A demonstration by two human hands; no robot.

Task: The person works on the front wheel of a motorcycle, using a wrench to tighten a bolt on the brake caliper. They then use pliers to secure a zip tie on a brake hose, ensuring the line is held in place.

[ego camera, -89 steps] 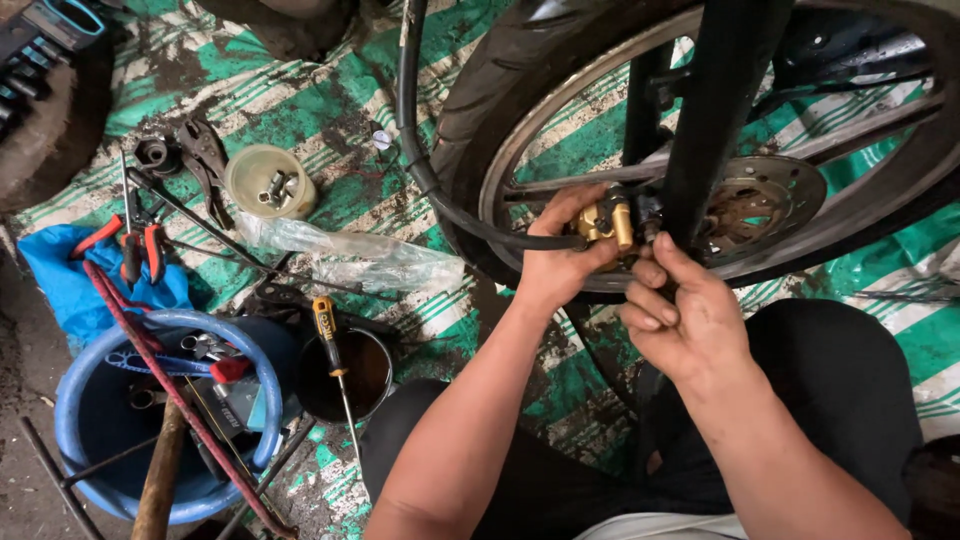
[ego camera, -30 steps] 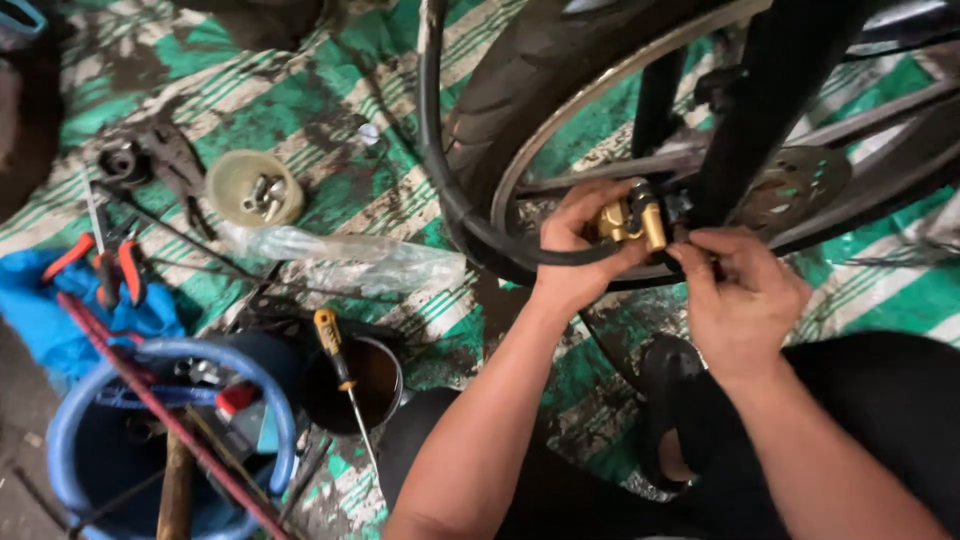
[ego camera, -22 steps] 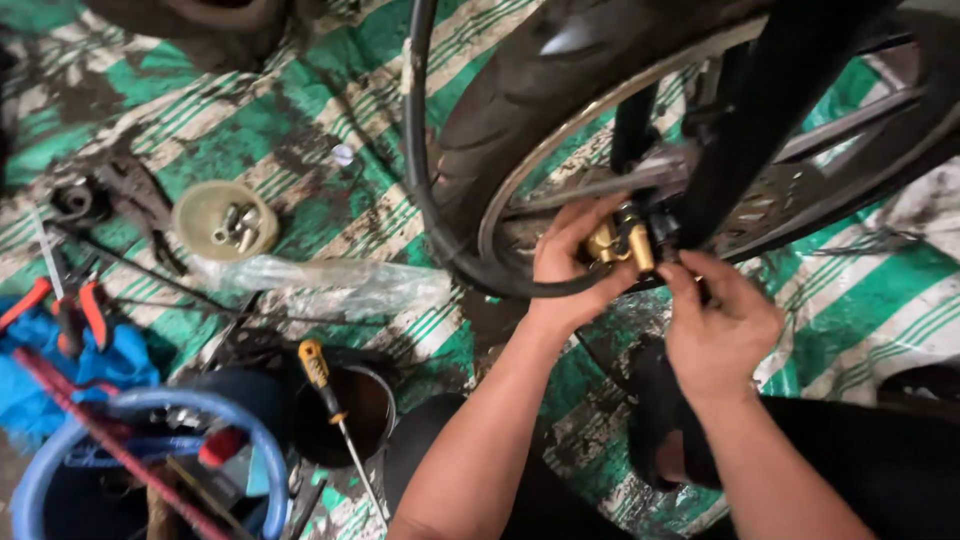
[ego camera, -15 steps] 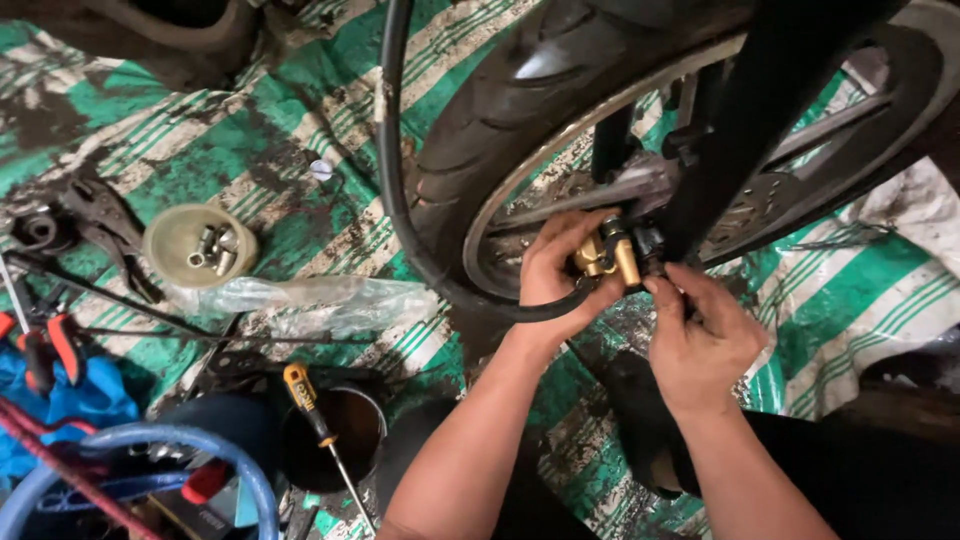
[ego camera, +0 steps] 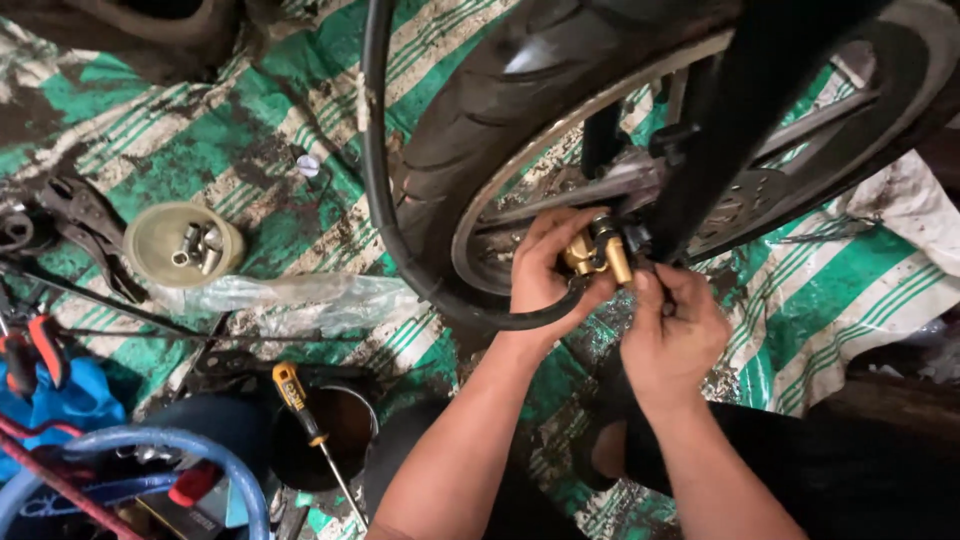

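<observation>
Brass fitting: a gold-coloured brass fitting point(ego camera: 598, 255) with a dark cap, held at the lower rim of the wheel, just beside the dark fork leg; it is the thing both hands work on.
Left hand: the left hand point(ego camera: 550, 268) is curled around the fitting from the left, fingers closed over its brass body and the hose end, thumb below.
Right hand: the right hand point(ego camera: 678, 330) comes from below right, fingertips pressed together against the lower right end of the fitting; whether they pinch a small part there cannot be told.
Black hose: a black hose point(ego camera: 378, 190) runs from the fitting under the left hand, loops left under the tyre, and climbs out of the top of the view.
Wheel: a motorcycle wheel point(ego camera: 520, 110) with black tyre, silver rim and spokes; a brake disc point(ego camera: 745, 200) shows behind the fork leg point(ego camera: 740, 130).
Floor cover: a green and white striped tarpaulin point(ego camera: 850, 300), dirty, lies under everything.
Plastic bag: a crumpled clear plastic bag point(ego camera: 310, 300) lies left of the left forearm.
Small tub: a round pale tub point(ego camera: 182, 243) holding small metal parts, further left.
Screwdriver: a yellow-handled screwdriver point(ego camera: 296, 390) lies across a dark round can point(ego camera: 330, 440).
Far left: red-handled pliers point(ego camera: 35, 350) on a blue cloth point(ego camera: 70, 400), and a blue bucket point(ego camera: 190, 450) rim at the lower edge.
</observation>
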